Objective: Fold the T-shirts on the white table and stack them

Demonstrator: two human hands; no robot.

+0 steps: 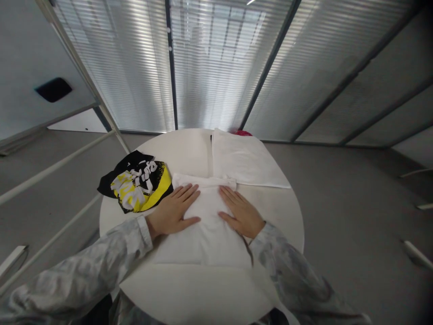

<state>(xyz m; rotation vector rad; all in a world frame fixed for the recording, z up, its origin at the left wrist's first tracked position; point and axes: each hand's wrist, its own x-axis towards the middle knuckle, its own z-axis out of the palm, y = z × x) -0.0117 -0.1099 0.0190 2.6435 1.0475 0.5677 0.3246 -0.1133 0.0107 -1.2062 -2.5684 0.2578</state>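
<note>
A piece of white cloth (209, 243), perhaps a garment, lies spread on the round white table (189, 291) in front of me. My left hand (176, 208) rests flat on its left side, fingers stretched out and thumb apart. On the right side, my right hand (241, 212) presses down in the same way, palm low and fingers pointing forward. Between the two hands the cloth shows faint creases, and its far edge is slightly bunched. Neither hand grips anything.
A crumpled black, yellow and white printed cloth (138, 183) lies at the table's left. Another white folded cloth (248, 160) lies at the back right, with something red (243, 133) behind it. White metal rails (57, 180) stand at the left, and a blind-covered glass wall (216, 67) beyond.
</note>
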